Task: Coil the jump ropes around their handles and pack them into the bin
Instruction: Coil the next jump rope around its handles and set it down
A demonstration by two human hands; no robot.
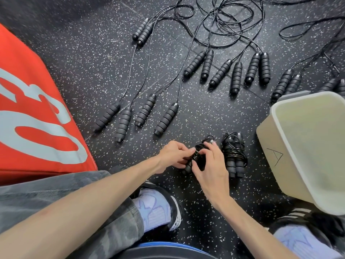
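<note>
A coiled black jump rope (198,157) sits between both hands just above the speckled floor. My left hand (172,155) grips its handles from the left, and my right hand (209,165) pinches the cord wrapped around them. A second jump rope bundle (234,156), coiled around its handles, lies on the floor right beside my right hand. The pale bin (280,131) stands at the right and looks bare inside. Several uncoiled jump ropes (145,111) with ribbed black foam handles lie spread across the floor beyond my hands, their cords tangled at the top.
A red mat with pale lettering (37,116) fills the left side. My knees and shoes (158,208) are at the bottom of the view. A blue-rimmed seat edge (168,246) shows between my legs.
</note>
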